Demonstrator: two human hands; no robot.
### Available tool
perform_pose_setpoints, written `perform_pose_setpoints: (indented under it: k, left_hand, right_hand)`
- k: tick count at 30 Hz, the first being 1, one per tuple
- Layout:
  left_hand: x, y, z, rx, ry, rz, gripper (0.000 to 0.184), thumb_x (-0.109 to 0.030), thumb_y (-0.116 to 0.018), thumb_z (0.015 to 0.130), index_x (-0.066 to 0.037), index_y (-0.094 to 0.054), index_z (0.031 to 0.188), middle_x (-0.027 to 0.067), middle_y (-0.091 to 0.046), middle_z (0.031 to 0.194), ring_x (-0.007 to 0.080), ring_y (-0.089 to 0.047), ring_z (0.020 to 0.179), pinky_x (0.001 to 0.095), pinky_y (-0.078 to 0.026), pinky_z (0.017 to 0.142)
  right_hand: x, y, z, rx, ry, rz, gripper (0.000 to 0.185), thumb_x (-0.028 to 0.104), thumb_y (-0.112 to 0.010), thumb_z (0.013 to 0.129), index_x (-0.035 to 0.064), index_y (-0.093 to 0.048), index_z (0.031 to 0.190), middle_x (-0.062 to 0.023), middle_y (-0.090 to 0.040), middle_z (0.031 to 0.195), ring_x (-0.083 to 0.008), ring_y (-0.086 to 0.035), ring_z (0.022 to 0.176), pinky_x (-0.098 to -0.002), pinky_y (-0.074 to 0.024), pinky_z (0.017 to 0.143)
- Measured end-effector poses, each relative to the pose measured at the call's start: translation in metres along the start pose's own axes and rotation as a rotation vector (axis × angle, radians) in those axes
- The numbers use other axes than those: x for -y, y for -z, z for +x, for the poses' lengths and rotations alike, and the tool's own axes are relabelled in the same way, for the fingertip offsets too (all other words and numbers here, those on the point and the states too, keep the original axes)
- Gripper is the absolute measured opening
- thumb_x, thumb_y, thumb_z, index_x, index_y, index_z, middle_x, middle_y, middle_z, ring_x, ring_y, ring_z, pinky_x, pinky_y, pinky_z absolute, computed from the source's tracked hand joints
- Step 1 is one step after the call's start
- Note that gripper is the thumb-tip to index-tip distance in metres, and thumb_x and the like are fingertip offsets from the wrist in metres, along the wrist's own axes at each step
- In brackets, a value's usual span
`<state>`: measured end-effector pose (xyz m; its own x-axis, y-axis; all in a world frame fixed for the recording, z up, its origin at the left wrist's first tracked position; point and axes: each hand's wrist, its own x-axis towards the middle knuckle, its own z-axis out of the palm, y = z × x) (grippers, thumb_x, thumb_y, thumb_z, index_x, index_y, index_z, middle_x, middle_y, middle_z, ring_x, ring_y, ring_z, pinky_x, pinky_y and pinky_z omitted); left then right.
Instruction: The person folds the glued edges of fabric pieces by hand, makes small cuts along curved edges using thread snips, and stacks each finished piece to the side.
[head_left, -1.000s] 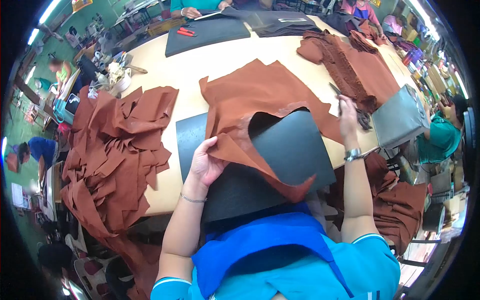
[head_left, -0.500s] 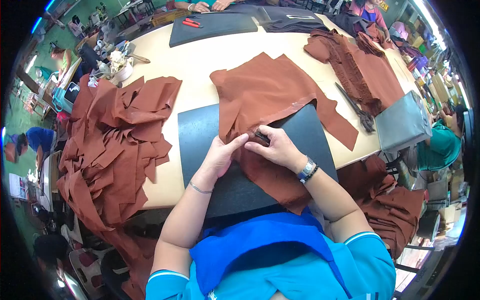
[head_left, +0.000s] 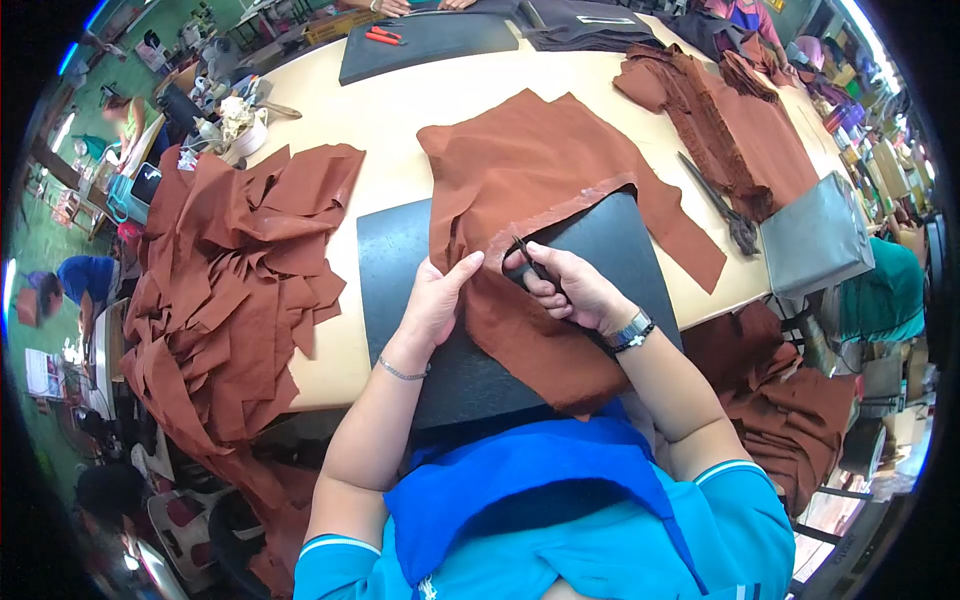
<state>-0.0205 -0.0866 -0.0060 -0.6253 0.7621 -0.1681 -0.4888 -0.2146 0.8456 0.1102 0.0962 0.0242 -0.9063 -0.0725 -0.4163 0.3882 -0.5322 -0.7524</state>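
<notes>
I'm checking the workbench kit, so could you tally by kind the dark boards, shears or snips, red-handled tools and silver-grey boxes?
Dark boards: 2 (near board, far board)
Shears or snips: 2 (large shears, small snips in the right hand)
Red-handled tools: 1 (red-handled tool)
Silver-grey boxes: 1 (silver-grey box)
Total: 6

One head cam, v. wide fisheye, looks fwd & steeply down over blue apron at L hand & R hand, close, abt mid-frame. Tabletop runs away twd top; green floor at far L, w/in dark curved edges.
</notes>
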Motion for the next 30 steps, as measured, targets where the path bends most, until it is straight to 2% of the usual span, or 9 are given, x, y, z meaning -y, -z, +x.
perform_pose_setpoints:
  k: [1,5,8,15,18,21,30]
  left_hand:
    - [0.000,-0.002,-0.001,-0.027,-0.025,-0.027,0.037,-0.008,-0.067,0.096,-0.003,-0.057,0.131,0.0084,-0.065,0.126,0.0177,-0.063,0.113,0.0347,-0.051,0.098]
    - [-0.005,-0.013,-0.005,-0.073,-0.089,-0.119,0.040,-0.007,-0.066,0.096,-0.003,-0.055,0.134,0.0088,-0.064,0.128,0.0181,-0.063,0.115,0.0348,-0.051,0.099]
    - [-0.002,-0.008,-0.003,-0.061,-0.073,-0.090,0.041,-0.007,-0.066,0.096,-0.003,-0.055,0.135,0.0090,-0.064,0.128,0.0181,-0.063,0.116,0.0349,-0.051,0.099]
    - [-0.002,-0.006,-0.004,-0.051,-0.053,-0.023,0.037,-0.007,-0.063,0.097,-0.005,-0.057,0.133,0.0072,-0.066,0.126,0.0183,-0.063,0.113,0.0349,-0.050,0.099]
    - [-0.002,-0.005,-0.003,-0.062,-0.061,-0.074,0.037,-0.006,-0.065,0.096,-0.003,-0.057,0.132,0.0097,-0.065,0.125,0.0173,-0.065,0.111,0.0335,-0.053,0.095]
    - [-0.002,-0.007,-0.003,-0.080,-0.100,-0.101,0.034,-0.006,-0.065,0.096,-0.004,-0.059,0.129,0.0082,-0.067,0.121,0.0167,-0.066,0.108,0.0330,-0.053,0.094]
    - [0.001,-0.002,-0.002,-0.055,-0.075,-0.060,0.036,-0.007,-0.064,0.096,-0.004,-0.058,0.131,0.0069,-0.065,0.125,0.0165,-0.064,0.111,0.0334,-0.052,0.096]
  right_hand:
    - [-0.002,0.000,0.001,-0.010,-0.007,0.026,0.040,0.042,-0.039,0.108,0.0085,-0.056,0.120,0.0066,-0.036,0.066,-0.0023,-0.026,0.048,-0.0183,-0.0208,0.041]
    - [-0.004,0.000,-0.003,0.056,-0.108,0.012,0.040,0.044,-0.039,0.108,0.0095,-0.057,0.118,0.0069,-0.036,0.066,-0.0026,-0.024,0.047,-0.0187,-0.0203,0.041]
    - [-0.004,-0.008,-0.001,-0.022,-0.037,0.017,0.040,0.044,-0.038,0.108,0.0100,-0.057,0.117,0.0066,-0.036,0.066,-0.0024,-0.024,0.047,-0.0189,-0.0197,0.040]
    - [-0.007,0.000,0.004,0.018,0.024,0.043,0.037,0.043,-0.041,0.108,0.0101,-0.057,0.113,0.0066,-0.037,0.066,-0.0022,-0.024,0.046,-0.0182,-0.0194,0.039]
    - [-0.007,0.003,0.002,0.047,0.026,0.043,0.035,0.041,-0.042,0.108,0.0101,-0.058,0.112,0.0065,-0.038,0.066,-0.0022,-0.024,0.046,-0.0181,-0.0196,0.039]
    - [-0.004,-0.002,-0.001,0.042,-0.073,0.087,0.034,0.040,-0.042,0.108,0.0103,-0.058,0.111,0.0064,-0.038,0.066,-0.0022,-0.024,0.046,-0.0180,-0.0198,0.039]
    - [-0.011,0.004,0.005,0.051,0.044,0.085,0.033,0.041,-0.043,0.108,0.0115,-0.057,0.109,0.0070,-0.038,0.065,-0.0025,-0.026,0.047,-0.0179,-0.0210,0.040]
